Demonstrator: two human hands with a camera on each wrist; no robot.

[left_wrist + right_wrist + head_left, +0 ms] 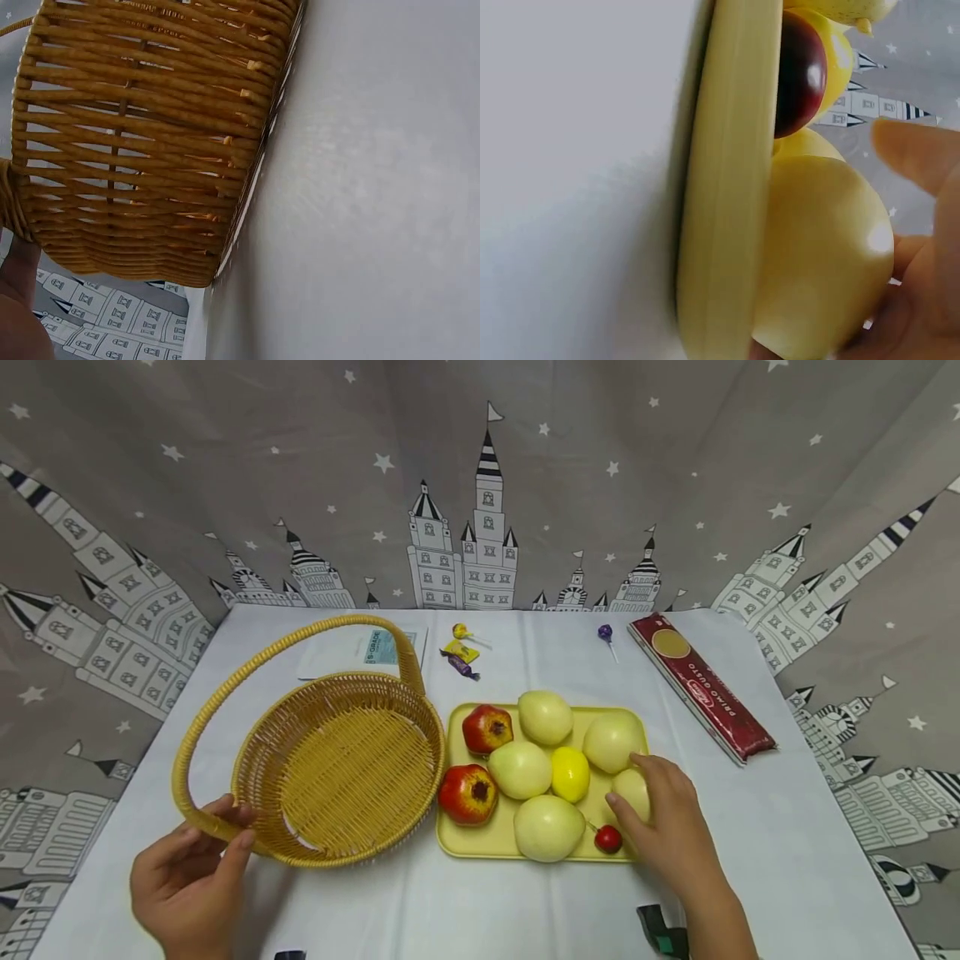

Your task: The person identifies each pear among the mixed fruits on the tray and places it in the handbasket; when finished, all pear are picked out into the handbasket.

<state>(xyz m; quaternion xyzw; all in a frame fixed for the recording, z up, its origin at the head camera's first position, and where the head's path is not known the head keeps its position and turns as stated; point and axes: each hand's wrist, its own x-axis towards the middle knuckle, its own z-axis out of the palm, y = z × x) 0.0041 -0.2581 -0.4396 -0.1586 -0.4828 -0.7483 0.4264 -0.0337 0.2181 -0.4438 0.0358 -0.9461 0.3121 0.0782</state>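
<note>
In the head view my left hand [191,877] grips the near end of the handle of a yellow wicker basket [337,777]. The basket's woven side [142,135] fills much of the left wrist view. On a yellow tray [480,850], my right hand [671,822] has its fingers curled round a pale yellow fruit [825,247] at the right end; the thumb stands off its surface. More pale fruits [549,828], two red pomegranates [468,795], a lemon [570,774] and a cherry [608,838] share the tray.
Behind the tray lie a yellow lollipop [461,632], small wrapped candies [459,665] and a purple lollipop [605,632]. A long red packet [701,689] slants at the right. Behind the basket is a white packet [352,653]. A dark object [662,932] sits near my right wrist.
</note>
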